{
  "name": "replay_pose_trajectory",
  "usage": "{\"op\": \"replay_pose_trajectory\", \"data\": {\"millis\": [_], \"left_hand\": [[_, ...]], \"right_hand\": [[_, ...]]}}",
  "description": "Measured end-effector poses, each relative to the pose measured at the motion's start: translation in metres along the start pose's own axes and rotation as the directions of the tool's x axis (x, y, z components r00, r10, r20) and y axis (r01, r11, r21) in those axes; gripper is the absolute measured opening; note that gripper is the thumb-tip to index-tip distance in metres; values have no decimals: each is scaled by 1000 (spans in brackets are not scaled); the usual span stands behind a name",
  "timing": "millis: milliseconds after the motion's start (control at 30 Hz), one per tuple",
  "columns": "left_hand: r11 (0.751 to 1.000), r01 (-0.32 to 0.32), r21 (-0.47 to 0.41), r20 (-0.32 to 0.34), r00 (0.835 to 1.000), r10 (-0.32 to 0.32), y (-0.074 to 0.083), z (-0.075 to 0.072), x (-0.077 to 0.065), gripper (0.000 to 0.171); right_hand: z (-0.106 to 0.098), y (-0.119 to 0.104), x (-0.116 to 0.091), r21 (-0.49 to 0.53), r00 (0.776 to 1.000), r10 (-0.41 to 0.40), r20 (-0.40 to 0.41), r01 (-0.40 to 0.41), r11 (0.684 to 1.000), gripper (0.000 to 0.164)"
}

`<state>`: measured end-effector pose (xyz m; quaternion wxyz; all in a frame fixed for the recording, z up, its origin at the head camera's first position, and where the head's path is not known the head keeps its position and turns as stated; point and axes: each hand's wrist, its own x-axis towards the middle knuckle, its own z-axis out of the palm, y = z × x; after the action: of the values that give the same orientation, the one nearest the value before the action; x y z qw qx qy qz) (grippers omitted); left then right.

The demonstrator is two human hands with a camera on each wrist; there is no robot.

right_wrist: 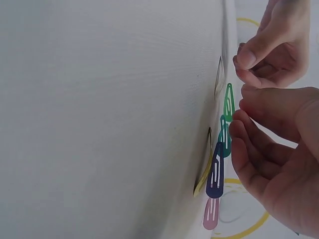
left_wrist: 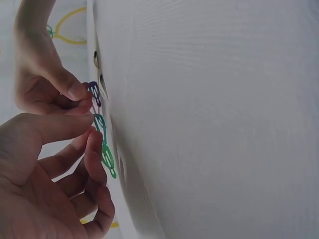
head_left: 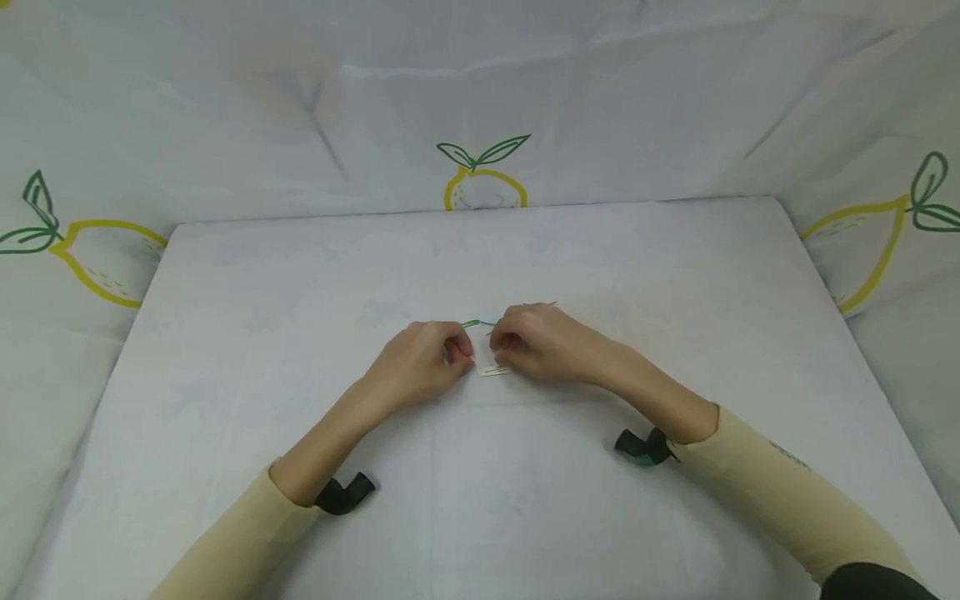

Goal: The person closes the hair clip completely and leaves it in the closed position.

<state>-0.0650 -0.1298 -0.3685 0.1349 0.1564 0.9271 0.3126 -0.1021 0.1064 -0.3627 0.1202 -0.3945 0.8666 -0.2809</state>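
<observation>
My left hand (head_left: 423,358) and right hand (head_left: 543,337) are close together over the table's middle, fingers loosely bent and thumbs near the index fingertips. Nothing shows between the fingertips of either. A pale snap hair clip (head_left: 492,372) lies under the gap between them. Beside my right fingertips in the right wrist view runs a row of snap hair clips: green (right_wrist: 228,91), teal (right_wrist: 227,151), navy (right_wrist: 214,189) and pink (right_wrist: 210,220). A yellowish clip (right_wrist: 203,175) lies nearer. From above, my right hand hides part of this row.
A white cloth covers the table (head_left: 450,508), whose far edge meets a white curtain (head_left: 600,125) printed with lemons. Curtains also stand at left and right. Dark curved pieces (head_left: 347,495) stick out under both beige sleeves (head_left: 787,483).
</observation>
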Motion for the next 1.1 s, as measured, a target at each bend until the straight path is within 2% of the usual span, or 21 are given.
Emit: {"op": "replay_pose_trajectory", "data": {"millis": [367,567,867,1100], "left_hand": [[997,41,-65,-39,998,-44,-8,-15,2,5],[996,67,-57,-78,994,-72,-16,-24,5,9],[996,77,-45,-74,994,-81,-25,-21,9,22],[994,95,-53,-52,994,-98,-29,-20,12,24]], "right_hand": [[-6,1,12,39,999,-15,-32,16,999,21],[-7,5,19,49,999,-2,-32,3,999,21],[-10,9,31,80,999,32,19,-34,996,23],[-11,11,37,85,995,73,68,-78,993,25]]}}
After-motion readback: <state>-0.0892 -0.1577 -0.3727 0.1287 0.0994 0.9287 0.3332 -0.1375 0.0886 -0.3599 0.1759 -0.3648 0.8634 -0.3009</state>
